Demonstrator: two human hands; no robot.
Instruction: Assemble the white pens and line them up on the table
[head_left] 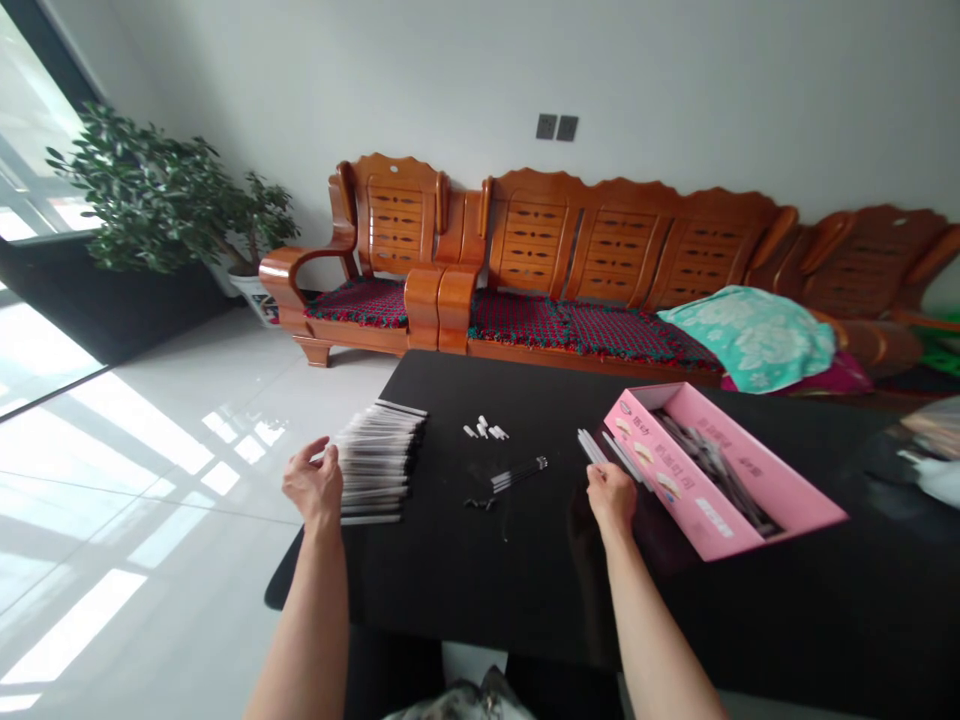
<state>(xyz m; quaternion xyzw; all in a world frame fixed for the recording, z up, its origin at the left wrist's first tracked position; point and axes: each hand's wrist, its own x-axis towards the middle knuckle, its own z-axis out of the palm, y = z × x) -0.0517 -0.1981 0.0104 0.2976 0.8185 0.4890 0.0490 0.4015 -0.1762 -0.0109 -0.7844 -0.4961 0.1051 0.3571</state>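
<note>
My left hand (313, 482) is at the table's left edge, fingers loosely curved and apart, with nothing visible in it. Right beside it lies a wide row of slim translucent tubes (379, 460) with dark ends; whether my fingertips touch them I cannot tell. My right hand (611, 497) is closed on a few thin whitish tubes (590, 446) that stick out past the fingers. Another pale tube (626, 458) lies between that hand and a pink box (686, 480). Inside the box are many dark slender pieces (716, 465), too blurred to name.
On the black table (450, 570) between my hands are several small white caps (484, 430), a small bundle of thin rods (517, 475) and small black pieces (480, 504). A plastic bag (937, 450) sits far right. Behind stands a wooden sofa (536, 230).
</note>
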